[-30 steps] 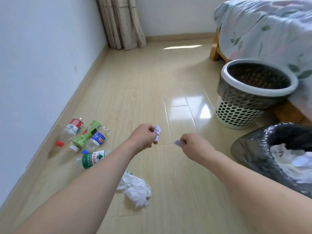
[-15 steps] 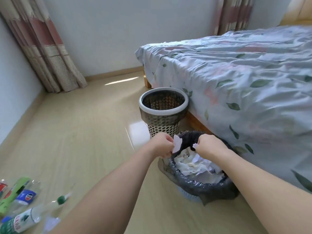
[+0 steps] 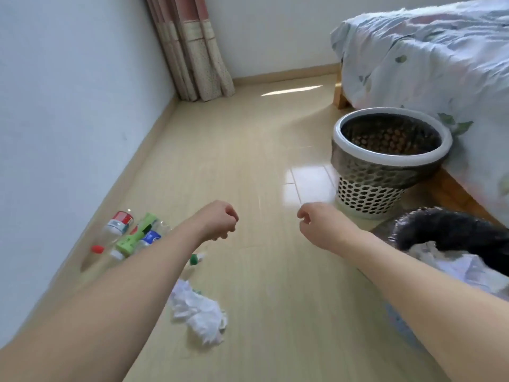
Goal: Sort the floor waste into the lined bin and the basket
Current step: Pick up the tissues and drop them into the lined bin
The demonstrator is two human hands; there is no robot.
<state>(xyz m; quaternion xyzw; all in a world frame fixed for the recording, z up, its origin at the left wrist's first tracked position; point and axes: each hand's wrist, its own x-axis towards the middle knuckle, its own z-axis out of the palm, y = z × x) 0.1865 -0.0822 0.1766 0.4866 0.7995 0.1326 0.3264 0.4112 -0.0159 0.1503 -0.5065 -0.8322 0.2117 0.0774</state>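
Both hands empty, fingers loosely curled: left hand (image 3: 220, 220) & right hand (image 3: 316, 223) over pale wood floor (image 3: 248, 150). White perforated plastic basket (image 3: 369, 186) stands just beyond right hand; black-lined bin (image 3: 451, 230) w/ white paper right of it. Crumpled white paper wad (image 3: 198, 312) nearer than left hand; plastic bottles (image 3: 129, 235) left of it.

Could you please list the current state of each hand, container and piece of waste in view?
left hand: loosely curled, holding nothing
right hand: loosely curled, holding nothing
lined bin: black liner, white paper inside
basket: upright beside the bed, no waste visible inside
crumpled paper: lying on the floor
plastic bottles: lying on their sides by the wall
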